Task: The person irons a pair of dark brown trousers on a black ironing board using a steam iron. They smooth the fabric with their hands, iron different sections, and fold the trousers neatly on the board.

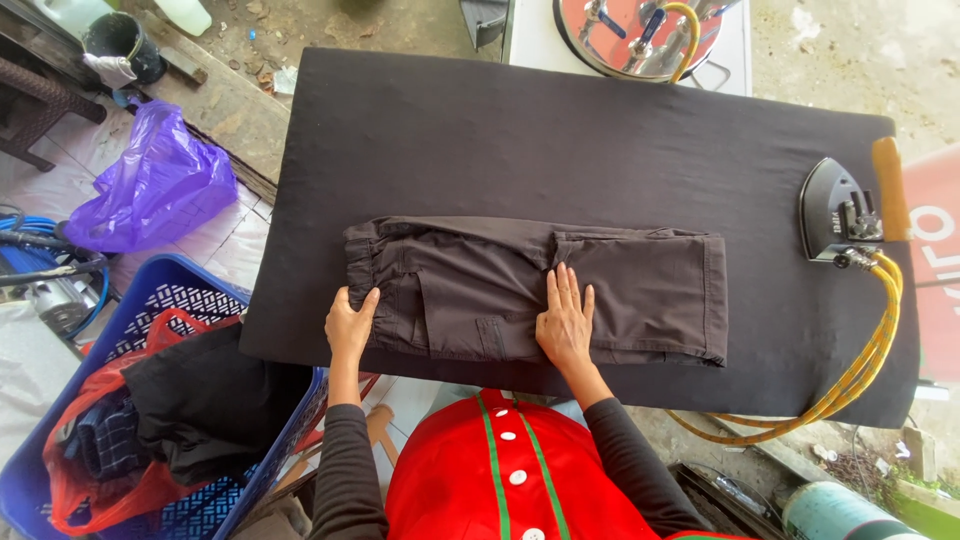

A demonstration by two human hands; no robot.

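Flat under both palms, a folded pair of dark brown trousers [535, 290] is pressed onto the black worktop [560, 150]. The left hand [350, 325] is laid on the waistband end with its fingers [368, 300] spread and nothing gripped, while the right hand [566, 325] is laid mid-garment, fingers [562, 285] straight and together. Well right of the right fingers, an iron [840, 212] with a yellow hose [860, 370] is seen; left of the left fingers, a blue basket [190, 290] of clothes is seen.
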